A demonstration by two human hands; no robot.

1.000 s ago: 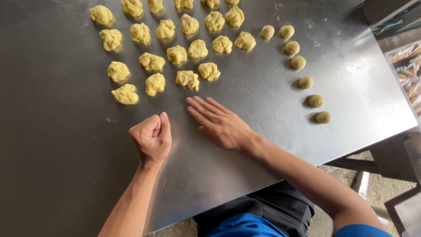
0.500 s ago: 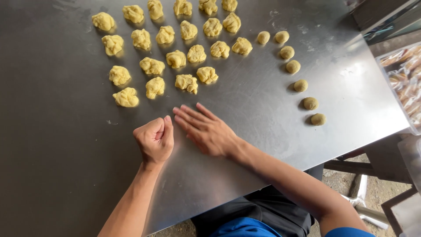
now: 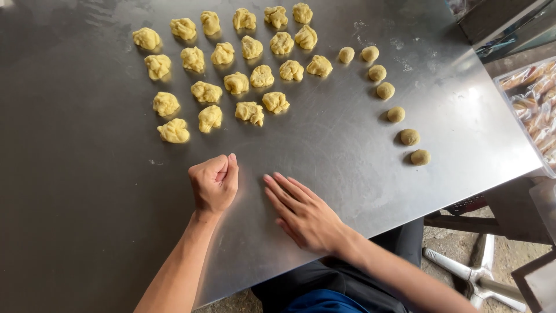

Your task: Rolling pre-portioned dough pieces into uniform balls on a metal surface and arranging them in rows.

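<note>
My left hand [image 3: 214, 182] is curled into a fist resting on the steel table [image 3: 87, 191], nothing visible in it. Just to its right my right hand [image 3: 301, 211] lies flat, palm down, fingers stretched out and pressed on the table; whether dough is under it I cannot tell. Beyond the hands lie several rough lumps of yellow dough [image 3: 249, 112] in loose rows. To the right, several small smooth dough balls [image 3: 396, 114] form a curved line toward the table's right edge.
A clear container of wrapped snacks [image 3: 536, 101] stands off the table's right edge. Below the near edge I see my dark clothing [image 3: 336, 284] and a metal stool frame [image 3: 469, 272] on the ground.
My right hand has slid back toward me over the table, staying flat. My left fist has hardly moved.
</note>
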